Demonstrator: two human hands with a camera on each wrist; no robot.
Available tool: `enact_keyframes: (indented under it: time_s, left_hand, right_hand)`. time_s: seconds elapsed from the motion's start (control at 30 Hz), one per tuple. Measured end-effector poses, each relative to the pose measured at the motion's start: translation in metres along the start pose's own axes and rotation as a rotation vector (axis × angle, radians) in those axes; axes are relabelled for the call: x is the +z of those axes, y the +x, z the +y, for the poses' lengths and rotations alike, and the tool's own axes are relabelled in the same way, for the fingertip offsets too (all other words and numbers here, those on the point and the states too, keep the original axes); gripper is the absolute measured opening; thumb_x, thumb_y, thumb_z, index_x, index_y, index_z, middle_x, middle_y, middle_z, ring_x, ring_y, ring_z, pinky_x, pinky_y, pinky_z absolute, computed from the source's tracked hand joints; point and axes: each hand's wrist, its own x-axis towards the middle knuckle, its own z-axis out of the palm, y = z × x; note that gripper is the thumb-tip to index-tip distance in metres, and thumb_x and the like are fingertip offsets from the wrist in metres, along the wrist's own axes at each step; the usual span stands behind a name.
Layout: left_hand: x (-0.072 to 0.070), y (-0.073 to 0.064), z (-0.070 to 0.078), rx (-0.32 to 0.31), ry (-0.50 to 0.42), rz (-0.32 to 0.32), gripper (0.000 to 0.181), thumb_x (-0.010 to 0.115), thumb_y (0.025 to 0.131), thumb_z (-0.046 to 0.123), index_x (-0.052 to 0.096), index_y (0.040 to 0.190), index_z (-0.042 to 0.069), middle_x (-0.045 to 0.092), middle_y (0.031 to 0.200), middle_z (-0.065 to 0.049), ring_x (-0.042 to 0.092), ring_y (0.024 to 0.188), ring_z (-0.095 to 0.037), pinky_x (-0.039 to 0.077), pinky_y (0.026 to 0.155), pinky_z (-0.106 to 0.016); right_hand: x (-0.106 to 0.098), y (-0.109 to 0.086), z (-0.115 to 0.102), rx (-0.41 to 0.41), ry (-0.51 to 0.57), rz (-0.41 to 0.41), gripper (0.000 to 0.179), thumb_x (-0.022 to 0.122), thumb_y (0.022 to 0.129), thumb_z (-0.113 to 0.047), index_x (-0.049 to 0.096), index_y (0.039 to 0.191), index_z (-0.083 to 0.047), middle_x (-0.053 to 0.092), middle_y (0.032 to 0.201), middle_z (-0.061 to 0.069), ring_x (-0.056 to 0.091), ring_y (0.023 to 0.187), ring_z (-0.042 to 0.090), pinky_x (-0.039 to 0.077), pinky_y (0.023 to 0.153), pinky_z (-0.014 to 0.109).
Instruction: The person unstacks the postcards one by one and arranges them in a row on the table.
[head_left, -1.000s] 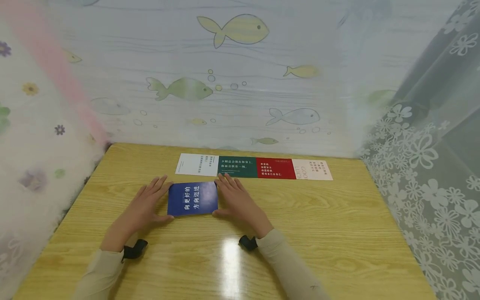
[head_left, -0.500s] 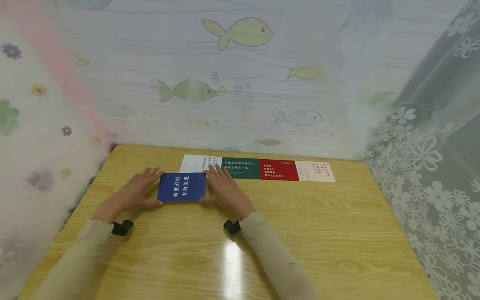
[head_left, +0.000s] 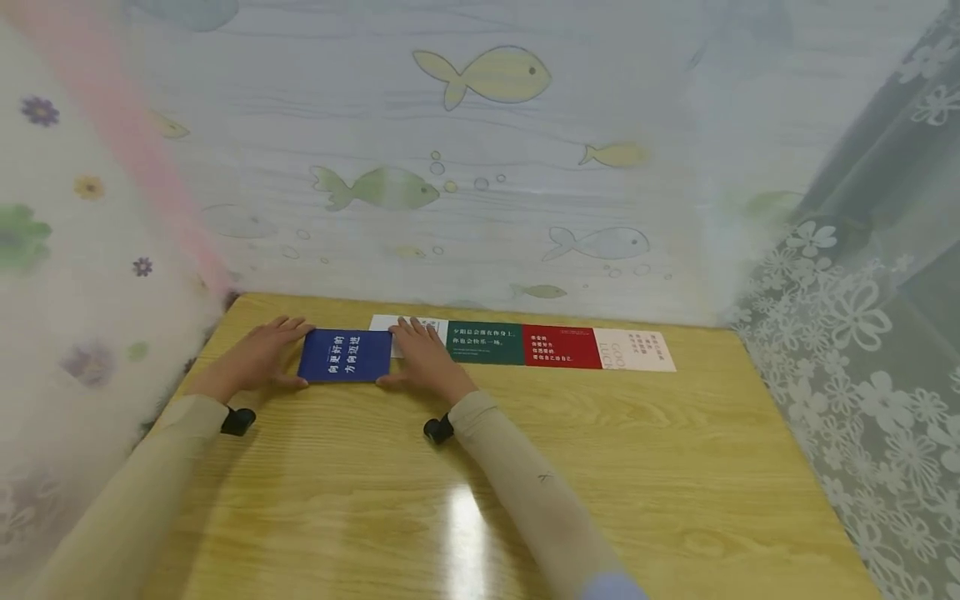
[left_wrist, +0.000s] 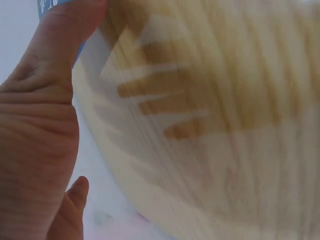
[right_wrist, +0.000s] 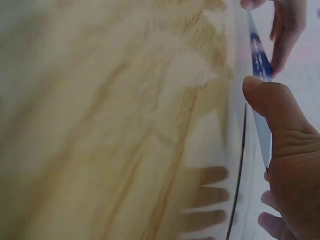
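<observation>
A blue card (head_left: 345, 356) with white writing is held between my two hands at the far left of the table. My left hand (head_left: 251, 358) grips its left edge, thumb at the near corner and fingers at the far one. On the opposite edge, my right hand (head_left: 423, 358) holds it the same way. The right wrist view shows the card (right_wrist: 260, 62) nearly edge-on above the tabletop. Behind it, a white card (head_left: 385, 322) is partly covered by the right fingers. A green card (head_left: 487, 354), a red card (head_left: 555, 333) and a pale pink card (head_left: 618, 337) continue that row.
The wood-grain table (head_left: 600, 475) is glossy and reflects a light near its front. Behind it hangs a fish-patterned curtain (head_left: 480, 250), with a white lace curtain (head_left: 862, 392) along the right. Small black cameras (head_left: 238, 421) sit at both wrists.
Both hands have carried the blue card leftward and away toward the table's back. It now overlaps the white card's left part in the head view. The row of cards stays put.
</observation>
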Motion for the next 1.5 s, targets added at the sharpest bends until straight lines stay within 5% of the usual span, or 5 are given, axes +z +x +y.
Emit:
enact_keyframes:
  time_s: [0.27,1.17,1.5]
  left_hand:
    - [-0.015,0.008,-0.014,-0.014,0.011,-0.027,0.100,0.090,0.074,0.040,0.042,0.149,-0.008,0.037,0.153,-0.037,0.030,0.140,-0.060,0.026,0.114,-0.073]
    - [-0.020,0.026,-0.035,-0.024,0.191,-0.036,0.096,0.090,0.073,0.038,0.047,0.147,-0.004,0.049,0.148,-0.029,0.044,0.135,-0.053,0.035,0.111,-0.070]
    - [-0.029,0.022,-0.046,-0.076,0.138,-0.056,0.099,0.089,0.074,0.040,0.044,0.150,-0.004,0.044,0.150,-0.031,0.038,0.138,-0.056,0.028,0.115,-0.070]
  right_hand:
    - [0.005,0.026,-0.001,-0.002,0.003,-0.003,0.096,0.071,0.089,-0.060,0.028,0.161,-0.013,0.022,0.169,0.010,0.015,0.158,0.028,0.013,0.129,0.048]
    - [0.006,0.063,-0.018,0.059,-0.056,-0.034,0.095,0.070,0.088,-0.060,0.036,0.157,-0.006,0.024,0.168,0.013,0.016,0.157,0.028,0.015,0.129,0.048]
    - [0.003,0.071,-0.025,0.045,-0.072,-0.013,0.103,0.072,0.086,-0.062,0.028,0.161,-0.008,0.023,0.169,0.011,0.017,0.157,0.026,0.017,0.128,0.047]
